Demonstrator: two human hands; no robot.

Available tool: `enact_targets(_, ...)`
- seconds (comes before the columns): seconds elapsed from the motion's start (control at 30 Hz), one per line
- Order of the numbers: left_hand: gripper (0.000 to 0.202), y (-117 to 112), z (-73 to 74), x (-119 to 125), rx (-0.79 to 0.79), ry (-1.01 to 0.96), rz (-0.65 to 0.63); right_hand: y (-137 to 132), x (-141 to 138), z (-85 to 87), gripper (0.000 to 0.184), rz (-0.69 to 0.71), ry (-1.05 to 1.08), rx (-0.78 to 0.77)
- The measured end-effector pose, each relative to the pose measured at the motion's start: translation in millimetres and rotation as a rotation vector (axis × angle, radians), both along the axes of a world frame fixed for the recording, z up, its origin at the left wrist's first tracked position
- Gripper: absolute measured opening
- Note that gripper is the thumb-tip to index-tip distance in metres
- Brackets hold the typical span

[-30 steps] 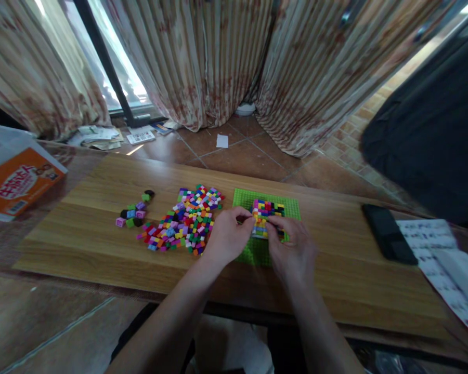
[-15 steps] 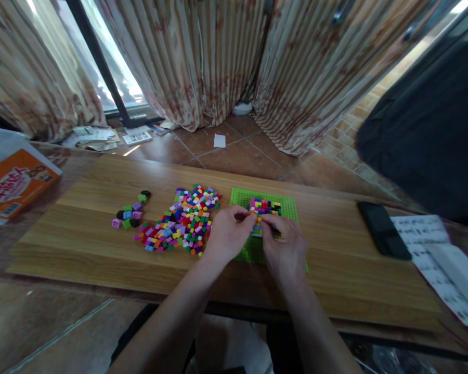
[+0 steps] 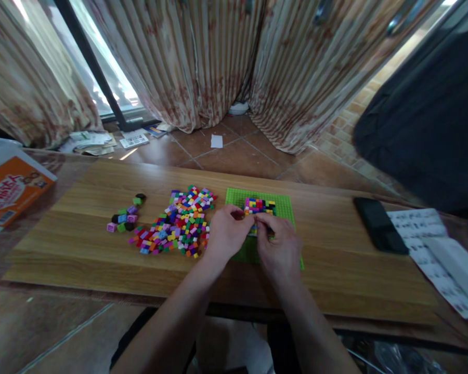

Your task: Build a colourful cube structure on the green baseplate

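A green baseplate (image 3: pixel 284 204) lies on the wooden table (image 3: pixel 335 280), with a patch of small coloured bricks (image 3: pixel 259 205) stuck on it. My left hand (image 3: pixel 225 236) and my right hand (image 3: pixel 280 248) meet at the near edge of that patch, fingertips pinched together on the bricks. What the fingertips hold is too small to make out. A loose heap of coloured bricks (image 3: pixel 179 224) lies just left of my left hand. Further left sits a small cluster of larger bricks (image 3: pixel 125 217).
A black phone (image 3: pixel 380 225) and printed paper sheets (image 3: pixel 437 249) lie at the table's right. An orange box (image 3: pixel 10 189) sits at the far left. Curtains (image 3: pixel 203 57), a tiled floor with scattered papers (image 3: pixel 101 141), and a dark cloth (image 3: pixel 425 124) stand beyond the table.
My hands stay pinched at the brick patch, fingers shifting only slightly. The whole view has drifted a little to the left and down as my head moved.
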State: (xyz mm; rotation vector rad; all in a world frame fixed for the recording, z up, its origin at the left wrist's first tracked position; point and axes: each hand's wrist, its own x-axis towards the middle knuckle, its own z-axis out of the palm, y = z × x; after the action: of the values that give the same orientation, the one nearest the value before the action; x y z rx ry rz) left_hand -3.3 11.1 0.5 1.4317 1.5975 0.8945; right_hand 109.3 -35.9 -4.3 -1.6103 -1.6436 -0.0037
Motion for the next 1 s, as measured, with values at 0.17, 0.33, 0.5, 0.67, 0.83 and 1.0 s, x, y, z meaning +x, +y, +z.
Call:
enact_targets(0.17,0.014,1,1.1,4,0.014,-0.018,0.033,0,-1,1.3,0.021,0.004,0.024,-0.025)
enact_targets(0.33,0.013,1,0.3,5,0.026,-0.018,0.053,-1,-1,3.4,0.021,-0.004,0.057,-0.052)
enact_targets(0.5,0.024,-3,-5.0,0,0.05,-0.204,0.02,-2,4,2.5,0.018,-0.037,0.149,-0.009)
enact_targets(0.67,0.028,-3,7.6,-15,-0.01,-0.463,0.1,0,10,0.2,0.018,-0.093,0.252,0.026)
enact_targets(0.83,0.026,3,19.4,-37,0.009,-0.588,0.189,-1,5,-1.4,0.017,-0.095,0.271,0.113)
enact_targets(1.0,0.026,10,21.6,-60,0.038,-0.654,0.323,-7,-15,2.1,0.015,0.039,0.221,0.13)
